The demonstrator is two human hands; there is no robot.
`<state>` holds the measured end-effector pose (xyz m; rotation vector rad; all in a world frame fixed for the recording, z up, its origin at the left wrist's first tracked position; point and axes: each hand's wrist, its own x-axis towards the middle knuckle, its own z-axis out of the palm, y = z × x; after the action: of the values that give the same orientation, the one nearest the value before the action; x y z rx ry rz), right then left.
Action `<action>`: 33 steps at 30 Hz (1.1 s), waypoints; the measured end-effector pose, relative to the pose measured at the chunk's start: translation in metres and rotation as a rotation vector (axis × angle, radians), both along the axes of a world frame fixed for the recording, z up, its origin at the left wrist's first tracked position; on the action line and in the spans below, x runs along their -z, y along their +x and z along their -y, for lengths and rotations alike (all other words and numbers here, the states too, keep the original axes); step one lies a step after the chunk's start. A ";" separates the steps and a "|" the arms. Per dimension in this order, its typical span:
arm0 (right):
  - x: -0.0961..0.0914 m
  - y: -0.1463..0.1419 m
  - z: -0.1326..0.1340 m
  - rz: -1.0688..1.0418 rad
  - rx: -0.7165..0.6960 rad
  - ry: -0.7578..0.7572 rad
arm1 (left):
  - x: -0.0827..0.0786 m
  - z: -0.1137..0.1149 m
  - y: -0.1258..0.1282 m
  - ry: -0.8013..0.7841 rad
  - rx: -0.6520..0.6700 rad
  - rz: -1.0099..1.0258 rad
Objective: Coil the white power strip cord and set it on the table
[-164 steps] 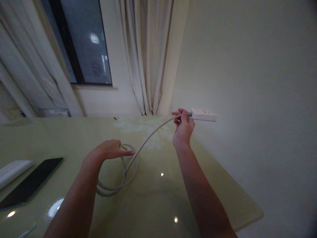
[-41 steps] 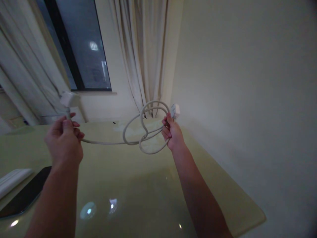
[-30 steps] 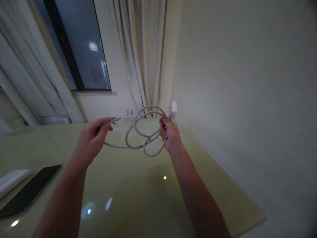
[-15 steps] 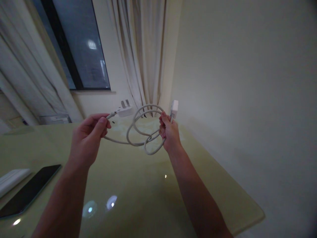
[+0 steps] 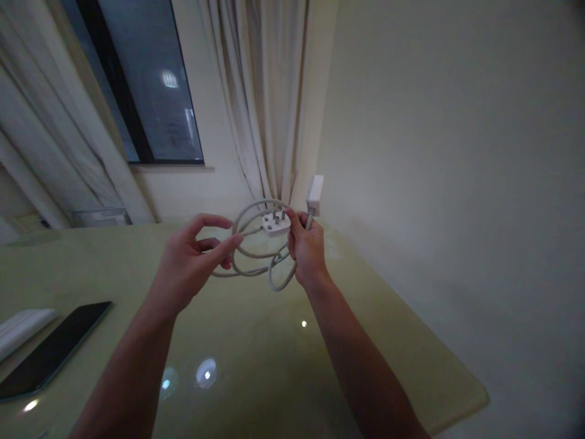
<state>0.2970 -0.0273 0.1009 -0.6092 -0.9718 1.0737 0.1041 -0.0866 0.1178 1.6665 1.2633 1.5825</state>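
Pale surface (image 5: pixel 256 360) beneath a window (image 5: pixel 150 85), cable (image 5: pixel 249 274) coiled above it.
Dark slab (image 5: pixel 55 350) lies left; left hand (image 5: pixel 187 265) parted at the coils; white plug (image 5: pixel 276 225), prongs up; right hand (image 5: pixel 309 247) has its grip clenched on the cable.

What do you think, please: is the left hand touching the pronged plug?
Apart: the head view shows a clear gap between left hand and pronged plug.

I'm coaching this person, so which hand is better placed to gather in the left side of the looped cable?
Probably the left hand: it is partly open at the left edge of the looped cable. The right hand is closed around the bunched part, below the white block.
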 end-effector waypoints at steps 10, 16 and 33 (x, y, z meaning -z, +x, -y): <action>0.003 -0.008 0.009 0.154 -0.003 0.091 | 0.016 -0.013 0.006 -0.190 -0.076 -0.288; 0.006 -0.017 0.013 0.211 -0.052 0.125 | 0.020 -0.020 -0.001 0.027 -0.424 -0.568; 0.001 -0.015 0.020 0.318 -0.118 0.170 | 0.038 -0.063 -0.042 -0.179 -0.192 1.050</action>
<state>0.2818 -0.0475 0.0995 -0.5992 -1.3755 1.0019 0.0625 -0.0238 0.0793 0.4212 0.9309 1.9531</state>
